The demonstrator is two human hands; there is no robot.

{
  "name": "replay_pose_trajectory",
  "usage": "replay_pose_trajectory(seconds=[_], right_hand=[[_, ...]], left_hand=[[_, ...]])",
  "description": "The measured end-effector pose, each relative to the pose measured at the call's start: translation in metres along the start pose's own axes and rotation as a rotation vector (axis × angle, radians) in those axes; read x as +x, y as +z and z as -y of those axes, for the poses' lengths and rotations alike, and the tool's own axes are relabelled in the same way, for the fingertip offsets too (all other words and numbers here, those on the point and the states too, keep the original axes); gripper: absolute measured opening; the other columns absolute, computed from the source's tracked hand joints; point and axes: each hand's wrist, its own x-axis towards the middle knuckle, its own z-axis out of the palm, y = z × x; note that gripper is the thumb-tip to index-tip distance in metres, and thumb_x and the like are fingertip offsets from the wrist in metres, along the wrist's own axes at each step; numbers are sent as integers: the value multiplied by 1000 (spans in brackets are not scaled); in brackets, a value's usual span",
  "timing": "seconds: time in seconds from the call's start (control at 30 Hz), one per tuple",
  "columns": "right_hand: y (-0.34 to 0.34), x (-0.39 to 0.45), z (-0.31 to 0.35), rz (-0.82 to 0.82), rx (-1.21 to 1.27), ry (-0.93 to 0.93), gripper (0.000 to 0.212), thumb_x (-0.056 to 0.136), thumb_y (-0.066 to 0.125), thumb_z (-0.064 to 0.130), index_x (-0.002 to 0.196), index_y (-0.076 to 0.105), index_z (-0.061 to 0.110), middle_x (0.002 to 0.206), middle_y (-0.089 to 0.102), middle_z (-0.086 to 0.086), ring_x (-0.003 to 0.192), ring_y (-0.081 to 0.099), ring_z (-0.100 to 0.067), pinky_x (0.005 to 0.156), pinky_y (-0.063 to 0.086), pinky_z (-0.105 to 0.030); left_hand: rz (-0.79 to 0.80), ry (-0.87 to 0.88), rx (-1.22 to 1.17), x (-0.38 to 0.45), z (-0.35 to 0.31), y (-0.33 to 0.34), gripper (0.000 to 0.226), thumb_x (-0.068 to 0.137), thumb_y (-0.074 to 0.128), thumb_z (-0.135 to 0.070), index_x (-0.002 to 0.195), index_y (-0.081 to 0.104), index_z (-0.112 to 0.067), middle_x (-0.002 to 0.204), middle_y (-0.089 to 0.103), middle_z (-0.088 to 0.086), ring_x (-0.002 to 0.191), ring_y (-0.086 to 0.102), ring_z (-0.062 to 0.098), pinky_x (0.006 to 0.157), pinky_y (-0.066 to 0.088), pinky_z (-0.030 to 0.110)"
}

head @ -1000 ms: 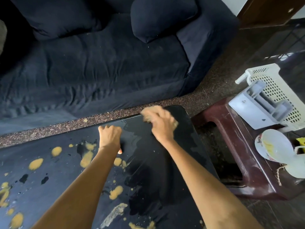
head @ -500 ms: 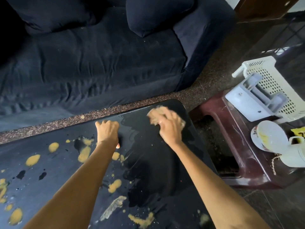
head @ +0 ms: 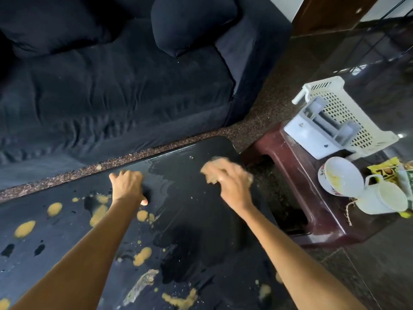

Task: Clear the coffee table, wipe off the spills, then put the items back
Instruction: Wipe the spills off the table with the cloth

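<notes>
The black coffee table (head: 192,220) fills the lower left, dotted with several yellow-brown spills (head: 24,228) and dark wet patches. My right hand (head: 232,186) is shut on a tan cloth (head: 211,171), pressed on the table near its far right corner; it is motion-blurred. My left hand (head: 127,186) rests flat on the table near the far edge, fingers apart, holding nothing. The strip around the cloth looks wet and free of spots.
A dark sofa (head: 111,86) runs behind the table. To the right a maroon stool (head: 297,182) carries a white basket (head: 348,117), a grey holder (head: 312,133), a white bowl (head: 339,177), a white mug (head: 384,198) and a yellow packet (head: 384,168).
My right hand has slid the cloth rightward along the far edge toward the table's corner. The left hand has stayed planted.
</notes>
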Motion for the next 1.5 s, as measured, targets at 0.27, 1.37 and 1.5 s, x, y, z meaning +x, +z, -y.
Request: replay_pose_trajectory(seconds=[0.27, 1.37, 1.5], right_hand=[[2, -22, 35, -105, 113, 613, 53, 76, 48, 5, 119, 55, 35, 122, 54, 6, 96, 52, -24, 76, 39, -40], [-11, -133, 70, 7, 138, 267, 74, 61, 65, -5, 126, 55, 30, 131, 50, -3, 95, 47, -25, 81, 37, -38], [-17, -154, 48, 76, 160, -223, 64, 67, 65, -9, 120, 62, 26, 133, 53, -2, 102, 51, -25, 89, 45, -41]], left_hand=[[-33, -31, 77, -10, -4, 0, 49, 68, 78, -45, 106, 59, -21, 107, 64, -3, 116, 47, 16, 100, 30, 35], [29, 132, -64, -89, -60, 22, 64, 96, 16, -55, 125, 52, -12, 121, 57, 12, 128, 35, 26, 107, 23, 54], [-72, 231, -103, -103, -54, 31, 55, 97, 24, -51, 118, 54, -10, 126, 54, 5, 126, 36, 27, 104, 25, 51]])
